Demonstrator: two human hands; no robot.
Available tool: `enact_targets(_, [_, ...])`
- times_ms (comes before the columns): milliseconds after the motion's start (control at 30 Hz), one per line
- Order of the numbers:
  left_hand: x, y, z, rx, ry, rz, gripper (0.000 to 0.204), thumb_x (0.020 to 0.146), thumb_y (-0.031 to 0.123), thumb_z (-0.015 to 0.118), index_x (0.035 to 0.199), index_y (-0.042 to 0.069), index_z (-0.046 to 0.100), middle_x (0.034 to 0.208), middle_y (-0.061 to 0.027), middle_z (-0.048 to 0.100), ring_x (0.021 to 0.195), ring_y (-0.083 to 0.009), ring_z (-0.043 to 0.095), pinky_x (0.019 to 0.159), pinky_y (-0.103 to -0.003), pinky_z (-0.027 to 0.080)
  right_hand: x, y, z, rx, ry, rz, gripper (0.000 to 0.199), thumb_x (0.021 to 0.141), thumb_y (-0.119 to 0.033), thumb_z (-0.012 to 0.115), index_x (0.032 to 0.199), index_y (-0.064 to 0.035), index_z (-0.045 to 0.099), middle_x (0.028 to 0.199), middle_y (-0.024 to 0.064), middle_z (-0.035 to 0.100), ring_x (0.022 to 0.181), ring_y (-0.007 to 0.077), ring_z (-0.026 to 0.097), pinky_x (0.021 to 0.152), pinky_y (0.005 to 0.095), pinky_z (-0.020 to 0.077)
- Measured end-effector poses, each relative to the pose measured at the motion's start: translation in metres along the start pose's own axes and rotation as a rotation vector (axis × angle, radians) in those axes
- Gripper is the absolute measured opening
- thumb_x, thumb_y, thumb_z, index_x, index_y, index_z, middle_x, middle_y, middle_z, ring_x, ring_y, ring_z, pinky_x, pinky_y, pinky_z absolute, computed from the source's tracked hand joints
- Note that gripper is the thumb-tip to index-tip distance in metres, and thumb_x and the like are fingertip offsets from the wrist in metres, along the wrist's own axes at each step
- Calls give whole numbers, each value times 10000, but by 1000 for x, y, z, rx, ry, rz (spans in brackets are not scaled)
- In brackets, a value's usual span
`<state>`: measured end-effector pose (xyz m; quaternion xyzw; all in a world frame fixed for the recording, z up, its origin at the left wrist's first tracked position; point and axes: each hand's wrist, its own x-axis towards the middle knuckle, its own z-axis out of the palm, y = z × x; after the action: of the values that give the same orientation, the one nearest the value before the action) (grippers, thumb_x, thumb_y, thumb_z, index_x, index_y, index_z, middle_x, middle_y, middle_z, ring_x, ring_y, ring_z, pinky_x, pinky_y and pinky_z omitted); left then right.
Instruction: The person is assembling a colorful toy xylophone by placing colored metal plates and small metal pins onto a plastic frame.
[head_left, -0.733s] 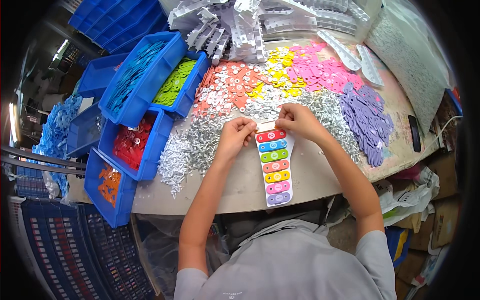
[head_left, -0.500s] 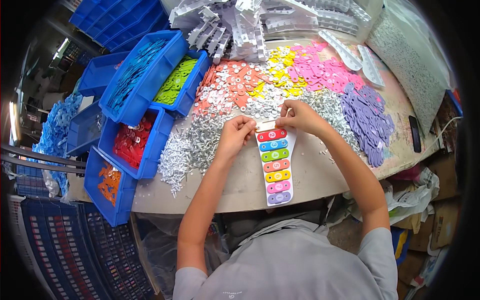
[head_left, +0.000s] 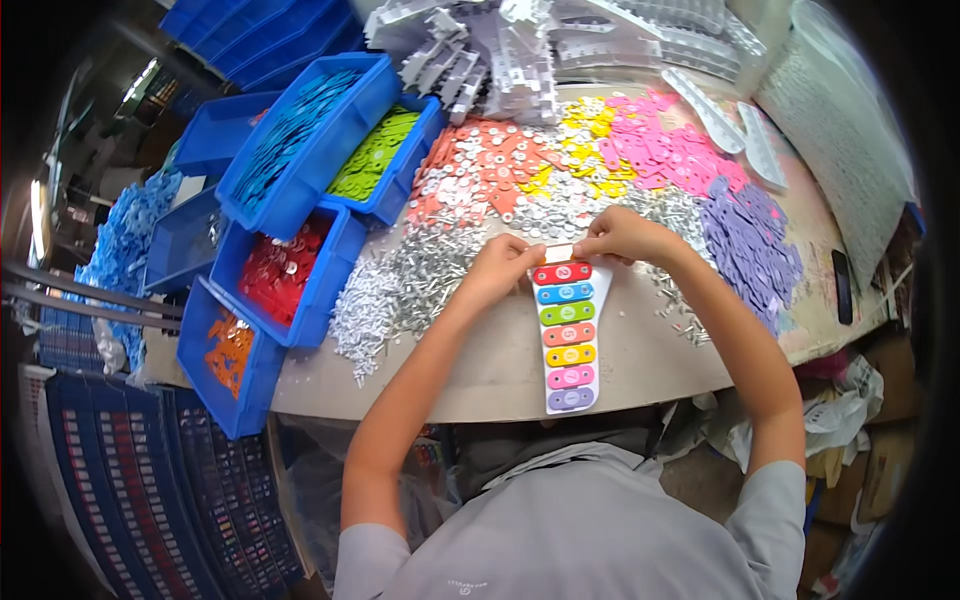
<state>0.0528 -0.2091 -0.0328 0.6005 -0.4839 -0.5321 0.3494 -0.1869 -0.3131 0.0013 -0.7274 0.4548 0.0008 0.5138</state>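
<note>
A white toy xylophone base lies on the worktable, narrow end toward me, with a column of coloured bars from red at the far end to purple at the near end. Above the red bar, my left hand pinches at the left corner of the far end. Opposite it, my right hand pinches at the right corner. Both hands are closed, fingertips touching that end. A pale strip shows between them; any small part in the fingertips is hidden. Loose silver screws lie just beyond my left hand.
Blue bins of blue, green, red and orange bars stand at left. Piles of coral, yellow, pink and purple bars spread across the back and right. White bases are stacked behind. A dark phone lies far right.
The whole view has shifted slightly, moving the scene to the right. My left fingertips have come in closer to the far end's middle, near the right ones. The xylophone stays on the table.
</note>
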Motion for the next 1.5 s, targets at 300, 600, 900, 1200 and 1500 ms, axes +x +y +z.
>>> enact_targets(300, [18, -12, -3, -121, -142, -138, 329, 983, 334, 710, 932, 17, 636, 729, -7, 583, 596, -86, 482, 489, -280, 353, 15, -3, -10, 2, -210, 75, 368, 942, -372, 790, 761, -69, 688, 568, -53, 482, 474, 58, 382, 442, 266, 244])
enact_targets(600, [19, -15, 2, -67, -89, -70, 321, 993, 333, 703, 995, 18, 644, 730, 19, 573, 575, -63, 451, 484, -251, 329, 11, -1, -6, -62, -135, 94, 393, 931, -413, 797, 757, -75, 698, 580, -38, 504, 484, 77, 419, 448, 270, 293])
enact_targets(900, [-54, 2, -34, 328, 403, 276, 225, 973, 245, 722, 1028, 27, 714, 886, -121, 709, 786, -213, 683, 712, -352, 521, -73, 4, 14, -243, 689, -125, 302, 991, -307, 694, 1010, -6, 677, 624, 97, 570, 541, 182, 488, 536, 363, 387])
enact_targets(1200, [-108, -44, -141, 1083, 647, 507, 84, 828, 97, 789, 902, 75, 756, 947, -45, 640, 941, -260, 607, 822, -400, 436, -125, 84, -15, -614, 949, -94, 124, 981, -112, 642, 1037, 0, 641, 951, 164, 625, 960, 328, 616, 842, 414, 482])
enact_targets(1500, [-105, -45, -140, 1252, 613, 492, 162, 857, 64, 736, 1010, 68, 684, 991, -68, 641, 981, -289, 595, 840, -424, 426, -123, 93, -17, -471, 940, -141, 85, 919, -29, 674, 963, 15, 616, 899, 169, 623, 914, 355, 590, 824, 424, 468])
